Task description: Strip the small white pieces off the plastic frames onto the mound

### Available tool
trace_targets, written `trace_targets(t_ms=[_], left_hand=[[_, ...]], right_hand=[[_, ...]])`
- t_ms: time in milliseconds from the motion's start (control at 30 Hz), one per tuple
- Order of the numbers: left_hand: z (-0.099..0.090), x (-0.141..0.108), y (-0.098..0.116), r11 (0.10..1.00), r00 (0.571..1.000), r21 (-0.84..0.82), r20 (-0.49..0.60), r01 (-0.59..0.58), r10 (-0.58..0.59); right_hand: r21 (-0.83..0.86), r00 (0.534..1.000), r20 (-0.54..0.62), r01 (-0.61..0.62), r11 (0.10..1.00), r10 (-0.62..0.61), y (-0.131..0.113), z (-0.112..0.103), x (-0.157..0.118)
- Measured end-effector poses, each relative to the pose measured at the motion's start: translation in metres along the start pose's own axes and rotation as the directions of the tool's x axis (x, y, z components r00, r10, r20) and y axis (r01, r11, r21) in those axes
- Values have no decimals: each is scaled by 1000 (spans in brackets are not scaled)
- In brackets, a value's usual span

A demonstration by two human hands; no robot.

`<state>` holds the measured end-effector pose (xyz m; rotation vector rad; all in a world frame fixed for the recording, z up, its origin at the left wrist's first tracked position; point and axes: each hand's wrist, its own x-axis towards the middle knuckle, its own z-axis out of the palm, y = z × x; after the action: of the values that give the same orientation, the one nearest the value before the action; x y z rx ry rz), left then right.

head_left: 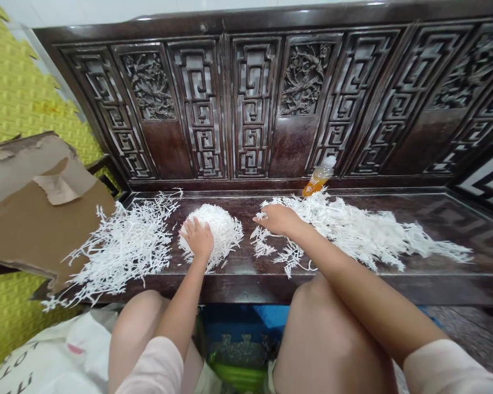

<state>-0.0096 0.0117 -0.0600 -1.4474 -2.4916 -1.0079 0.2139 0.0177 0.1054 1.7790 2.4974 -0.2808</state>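
Note:
Three heaps of white, thin branching pieces lie on a dark wooden bench. My left hand [198, 238] rests with spread fingers on the round middle heap [222, 224]. At the near-left edge of the long right heap [353, 230], my right hand [277, 219] has its fingers closed on a small white piece [262, 215]. A loose, tangled left heap [125, 246] spreads over the bench's left end and hangs past its front edge. A few white sprigs [290, 256] lie below my right hand.
A bottle of orange drink [318, 176] leans near the carved backrest [225, 109]. Torn cardboard [36, 219] is at the left, above yellow floor mats [24, 82]. A white bag [66, 355] sits at the lower left. My knees are against the bench front.

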Motion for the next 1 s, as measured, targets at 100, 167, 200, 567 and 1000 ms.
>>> trace_targets(t_ms=[100,167,200,567,1000], left_hand=[[8,6,2,997,997,59,57,-50,47],[12,10,1,992,991,79,105,-96,87],[12,12,1,989,986,90,126,-116,104],[6,28,0,947,893,85,366,-311,260],[-61,22,15,897,875,-332,287,-292,391]], right_hand=[[-6,1000,-9,-15,1000,15,2,0,2],[-8,1000,-14,-15,1000,15,4,0,3],[-9,1000,-13,-13,1000,13,5,0,3],[-25,999,4,-38,999,38,8,3,8],[401,999,-18,54,915,-52,3,1,-1]])
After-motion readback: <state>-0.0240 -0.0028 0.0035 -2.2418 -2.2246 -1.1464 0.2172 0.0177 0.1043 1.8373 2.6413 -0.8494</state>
